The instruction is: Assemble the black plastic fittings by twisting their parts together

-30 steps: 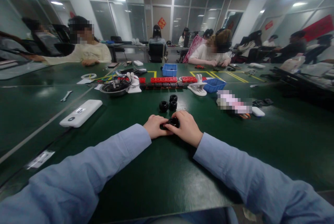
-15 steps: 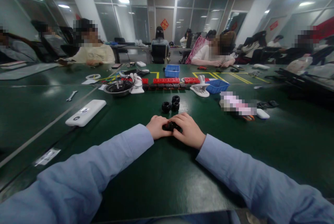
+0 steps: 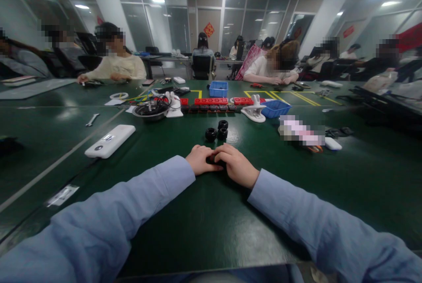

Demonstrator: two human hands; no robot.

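My left hand [image 3: 199, 160] and my right hand [image 3: 238, 164] meet over the green table, fingertips touching or nearly so. Between them is a small black object, almost wholly covered by the fingers; its kind cannot be made out. The left fingers curl around it, with the thumb stretched along the near side. From the other side the right fingers arch over it, bent and closed. Just beyond the hands stand three small black toy wheels with chunky tyres: a left wheel [image 3: 211, 134], a right wheel [image 3: 222, 133] and a rear wheel [image 3: 223, 124].
A white power bank [image 3: 110, 141] and a wrench [image 3: 92, 119] lie to the left. Farther back are a metal bowl [image 3: 150, 116] of cables, red trays [image 3: 211, 101], a white clip stand [image 3: 254, 110] and a blue bin [image 3: 276, 109]. Several people sit around.
The right fingers have lifted and bent more, and the black object between the hands is now more hidden. The three wheels stay in place.
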